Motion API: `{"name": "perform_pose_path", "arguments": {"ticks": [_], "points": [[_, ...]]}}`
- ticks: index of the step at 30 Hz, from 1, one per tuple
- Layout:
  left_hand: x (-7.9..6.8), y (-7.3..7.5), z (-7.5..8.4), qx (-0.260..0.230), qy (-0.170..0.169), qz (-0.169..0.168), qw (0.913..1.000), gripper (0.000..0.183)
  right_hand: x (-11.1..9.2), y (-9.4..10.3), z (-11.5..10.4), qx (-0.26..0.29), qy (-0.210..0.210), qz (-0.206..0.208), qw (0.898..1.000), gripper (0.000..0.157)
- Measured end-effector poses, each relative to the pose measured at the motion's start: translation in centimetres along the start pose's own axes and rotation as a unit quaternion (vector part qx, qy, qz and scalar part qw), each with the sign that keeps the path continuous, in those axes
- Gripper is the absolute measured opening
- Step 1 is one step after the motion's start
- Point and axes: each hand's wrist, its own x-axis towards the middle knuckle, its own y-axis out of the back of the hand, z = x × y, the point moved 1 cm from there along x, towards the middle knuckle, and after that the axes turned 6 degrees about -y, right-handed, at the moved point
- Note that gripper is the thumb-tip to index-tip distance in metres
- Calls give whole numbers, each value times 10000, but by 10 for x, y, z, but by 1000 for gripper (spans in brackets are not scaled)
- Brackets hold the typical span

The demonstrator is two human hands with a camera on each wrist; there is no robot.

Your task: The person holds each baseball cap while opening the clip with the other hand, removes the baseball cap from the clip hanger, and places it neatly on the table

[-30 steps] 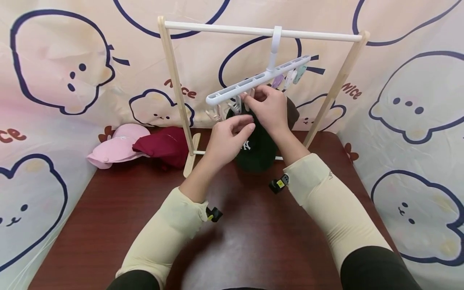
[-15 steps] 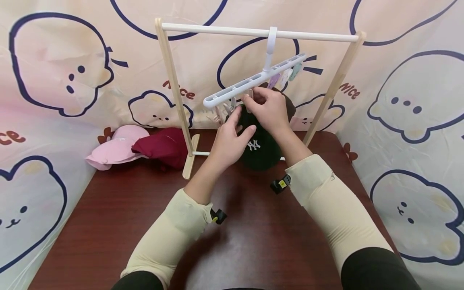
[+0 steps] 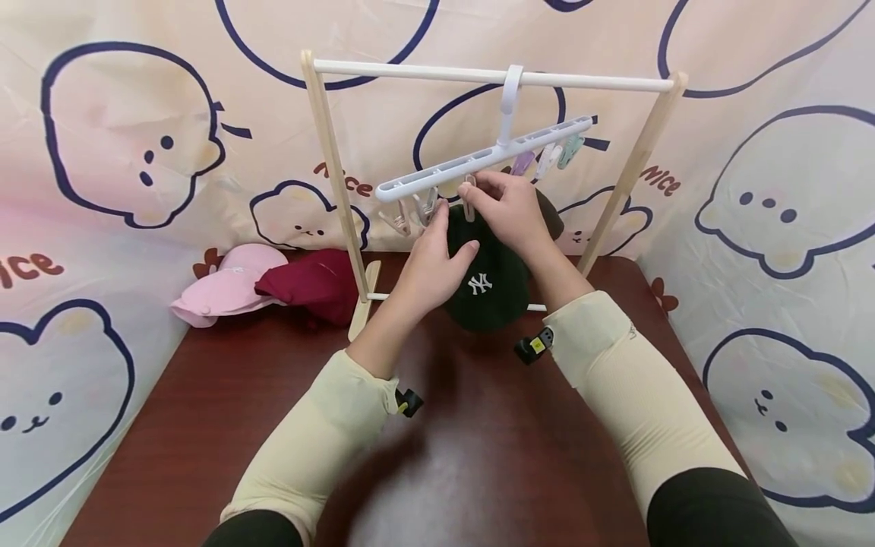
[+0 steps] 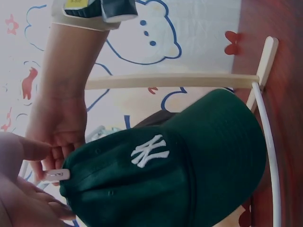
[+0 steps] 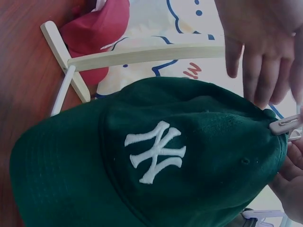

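A dark green cap (image 3: pixel 487 308) with a white embroidered logo hangs, brim down, below the white hanger (image 3: pixel 444 176). At the cap's top, a pale pink clip (image 3: pixel 469 209) bites the fabric. My right hand (image 3: pixel 514 209) pinches that clip's upper end between thumb and fingers. On the other side, my left hand (image 3: pixel 434 266) has its fingers extended up beside the cap's crown, fingertips close to two hanging clips (image 3: pixel 425 207). The right wrist view shows the left hand's straight fingers (image 5: pixel 267 78) right at the cap's top edge.
A wooden rack (image 3: pixel 335 152) with a white top bar carries the hanger. Behind the green cap hangs a brown cap (image 3: pixel 551 216). Purple, white and green clips (image 3: pixel 569 152) dangle at the hanger's right end. Pink (image 3: pixel 229 285) and dark red (image 3: pixel 317 285) caps lie on the table's left.
My left hand has risen to the cap's crown and straightened its fingers. The green cap has come into fuller view, its logo uncovered. The right hand stays at the clip, more of which shows.
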Motion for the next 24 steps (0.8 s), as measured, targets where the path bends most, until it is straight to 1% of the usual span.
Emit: {"name": "perform_pose_path", "arguments": {"ticks": [2, 5, 7, 9, 11, 14, 17, 20, 24], "points": [[4, -2, -2, 131, -5, -123, 9998, 77, -1, 0, 1, 138, -39, -17, 9999, 27], [8, -5, -4, 487, -64, -96, 9987, 71, -1, 0, 3, 247, -61, -48, 9997, 27], [11, -6, -5, 801, -170, 82, 9966, 63, -1, 1, 3, 298, -95, -65, 9995, 28], [13, -6, -6, 1059, -276, 343, 9934, 54, 0, 1, 4, 369, -179, -98, 9991, 28], [14, -6, -6, 1174, -398, 626, 9903, 45, 0, 2, 4, 462, -274, -131, 9985, 28], [16, -5, -6, 1080, -608, 1045, 9868, 34, 0, 4, 4, 620, -374, -154, 9973, 28], [17, -6, -8, 881, -780, 1381, 9834, 26, 1, 5, 1, 785, -496, -159, 9956, 28], [18, -6, -10, 662, -871, 1574, 9814, 23, 2, 5, -1, 966, -567, -135, 9936, 28], [18, -8, -12, 441, -1021, 1702, 9791, 21, 4, 5, -1, 1239, -639, -18, 9902, 27]]}}
